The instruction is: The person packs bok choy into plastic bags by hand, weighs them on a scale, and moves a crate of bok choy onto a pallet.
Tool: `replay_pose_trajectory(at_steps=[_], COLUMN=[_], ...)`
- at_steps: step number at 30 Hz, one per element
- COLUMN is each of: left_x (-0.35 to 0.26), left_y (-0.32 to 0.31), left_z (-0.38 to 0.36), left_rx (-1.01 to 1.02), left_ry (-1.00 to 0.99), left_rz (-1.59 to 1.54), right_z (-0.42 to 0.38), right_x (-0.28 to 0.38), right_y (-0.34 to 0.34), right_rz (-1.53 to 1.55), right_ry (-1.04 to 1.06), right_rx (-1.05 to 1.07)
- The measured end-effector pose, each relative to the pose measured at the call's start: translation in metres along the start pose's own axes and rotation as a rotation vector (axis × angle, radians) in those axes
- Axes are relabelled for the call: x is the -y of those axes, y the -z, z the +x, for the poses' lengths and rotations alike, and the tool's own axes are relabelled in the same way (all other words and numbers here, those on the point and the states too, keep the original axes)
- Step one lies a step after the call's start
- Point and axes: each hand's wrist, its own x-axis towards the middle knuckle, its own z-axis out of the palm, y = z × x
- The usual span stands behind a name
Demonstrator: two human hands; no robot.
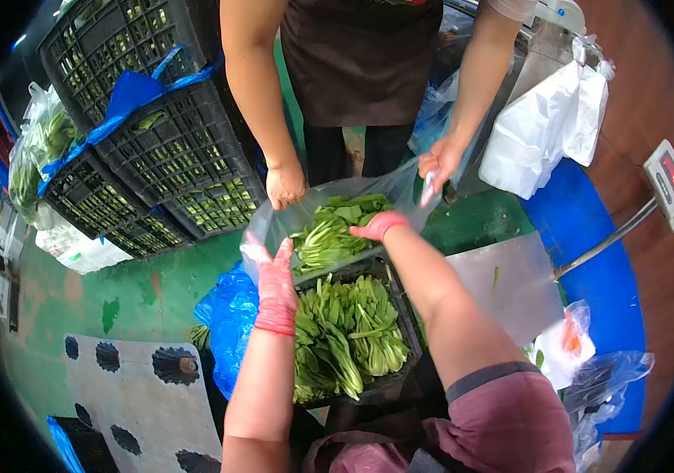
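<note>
My left hand (276,288), in a pink glove, grips the near left rim of a clear plastic bag (270,223), with its fingertips showing through the plastic. My right hand (382,226), also in a pink glove, is at the bag's mouth, holding a bunch of leafy greens (337,229); some of its fingers are hidden. Opposite me, another person's two hands (285,185) hold the far side of the bag spread wide. Below the bag, right in front of me, a black crate (400,303) is filled with more leafy greens (345,335).
Stacked black crates (183,150) of greens stand at the left. A blue plastic bag (234,319) lies beside the near crate. To the right are a metal plate (502,284), a scale display (669,185) on a pole and hanging white bags (545,126). A grey panel with holes (136,402) is at lower left.
</note>
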Motion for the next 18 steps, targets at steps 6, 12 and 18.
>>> replay_pose_trajectory(at_steps=[6, 12, 18], left_x=[-0.036, -0.054, 0.032], left_y=[0.019, 0.076, 0.180], left_z=[0.008, -0.049, -0.070], left_rx=[0.233, 0.400, 0.250], left_ry=[0.171, -0.177, -0.041], left_rz=[-0.270, -0.031, 0.432], right_z=[-0.065, -0.214, -0.287], right_x=[0.010, -0.064, -0.082], right_y=[0.084, 0.093, -0.038], right_rz=[-0.466, 0.396, 0.509], right_ry=[0.429, 0.858, 0.953], right_rx=[-0.248, -1.396, -0.600])
